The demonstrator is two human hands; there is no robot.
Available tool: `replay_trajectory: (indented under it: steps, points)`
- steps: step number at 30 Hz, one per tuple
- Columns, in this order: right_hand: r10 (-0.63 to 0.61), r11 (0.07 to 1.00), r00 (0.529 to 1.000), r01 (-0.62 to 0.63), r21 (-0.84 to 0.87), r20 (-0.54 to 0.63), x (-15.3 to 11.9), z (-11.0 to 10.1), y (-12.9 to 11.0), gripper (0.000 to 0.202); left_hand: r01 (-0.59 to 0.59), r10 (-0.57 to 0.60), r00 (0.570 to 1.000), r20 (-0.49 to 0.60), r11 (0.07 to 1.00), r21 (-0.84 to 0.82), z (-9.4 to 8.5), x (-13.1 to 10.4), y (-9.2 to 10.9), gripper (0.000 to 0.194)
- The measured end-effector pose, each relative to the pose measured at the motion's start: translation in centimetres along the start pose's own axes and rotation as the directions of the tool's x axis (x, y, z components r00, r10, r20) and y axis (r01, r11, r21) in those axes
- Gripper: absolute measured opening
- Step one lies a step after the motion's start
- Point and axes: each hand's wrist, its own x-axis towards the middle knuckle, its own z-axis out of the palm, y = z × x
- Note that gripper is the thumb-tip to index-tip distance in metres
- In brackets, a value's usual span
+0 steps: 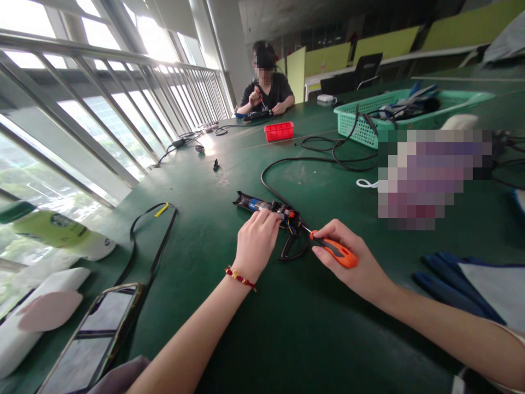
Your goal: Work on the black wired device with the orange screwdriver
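An opened black power tool with wires and a blue part showing lies on the green table, its black cord running off behind it. My left hand, wearing a red beaded bracelet, is closed over the middle of the tool, its fingertips pressed on the exposed inside. In my right hand is an orange and black screwdriver, gripped by its handle. Its thin shaft points left to the tool's right end, where the tip is too small to make out.
A red tray and a green basket of tools stand farther back. Across the table a person works on a similar tool. A phone, strap and bottle lie left; blue-grey gloves lie right.
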Motion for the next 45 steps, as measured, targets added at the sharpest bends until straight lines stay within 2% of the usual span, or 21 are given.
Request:
replay_trajectory:
  steps: [9, 19, 24, 28, 31, 34, 38, 40, 45]
  points:
    - [-0.013, 1.0, 1.0, 0.013, -0.015, -0.003, 0.0, 0.0, 0.1, 0.011, -0.038, 0.04, 0.999, -0.019, 0.993, 0.116, -0.1, 0.2, 0.1, 0.018]
    - [-0.061, 0.996, 0.997, 0.058, -0.061, -0.042, -0.1, 0.1, 0.3, 0.011, -0.036, 0.036, 0.999, 0.0, 0.994, 0.107, -0.2, 0.2, 0.2, 0.017]
    - [-0.124, 0.99, 0.991, 0.12, -0.069, -0.053, -0.1, 0.2, 0.4, 0.015, 0.058, -0.058, 0.996, -0.074, 0.998, -0.005, 0.5, 0.3, -0.1, 0.015]
    - [-0.203, 0.978, 0.971, 0.195, -0.074, -0.128, -0.3, 0.1, 0.1, 0.021, 0.129, -0.139, 0.984, -0.11, 0.988, -0.086, 0.5, 0.4, -0.8, 0.01]
    - [-0.318, 0.946, 0.934, 0.303, -0.111, -0.16, -0.7, -0.1, -0.2, 0.022, 0.086, -0.094, 0.993, -0.07, 0.99, -0.114, 0.5, 0.4, -2.1, 0.024]
    - [-0.413, 0.909, 0.901, 0.398, -0.125, -0.132, -1.1, -0.2, -0.5, 0.027, 0.042, -0.043, 0.999, -0.011, 0.993, -0.107, 0.8, 0.3, -3.5, 0.043]
    - [-0.479, 0.876, 0.873, 0.47, -0.113, -0.086, -1.3, -0.1, -0.6, 0.035, 0.026, -0.024, 0.999, 0.028, 0.994, -0.102, 1.4, 0.2, -4.2, 0.044]
    - [-0.477, 0.876, 0.877, 0.469, -0.115, -0.054, -1.2, 0.0, -0.6, 0.036, 0.02, -0.018, 0.999, 0.032, 0.996, -0.082, 1.5, 0.2, -4.1, 0.047]
    - [-0.375, 0.922, 0.926, 0.37, -0.112, -0.036, -0.8, -0.1, -0.6, 0.029, 0.043, -0.042, 0.997, 0.057, 0.999, -0.013, 0.9, 0.4, -3.5, 0.05]
